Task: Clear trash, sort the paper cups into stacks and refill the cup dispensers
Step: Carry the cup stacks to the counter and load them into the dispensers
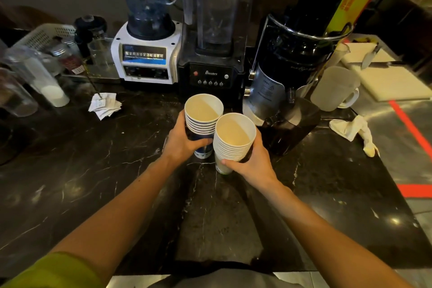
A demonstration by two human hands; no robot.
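Note:
Two stacks of paper cups stand side by side on the black marble counter [93, 182]. The left stack [203, 112] has white rims and blue-printed sides; my left hand [182, 140] is wrapped around its lower part. The right stack [235, 135] is all white with a greenish base cup, and my right hand [254, 161] grips it from the right side. Both stacks are upright and nearly touching. A crumpled pile of paper receipts [105, 105] lies on the counter to the left, under a thin stick.
Behind the cups stand a white blender [146, 58], a black blender [211, 72] and a black juicer [289, 72]. Clear cup tubes [37, 77] and a basket [44, 35] sit far left. A frosted pitcher [334, 89], a cutting board [392, 82] and a rag [353, 128] lie right.

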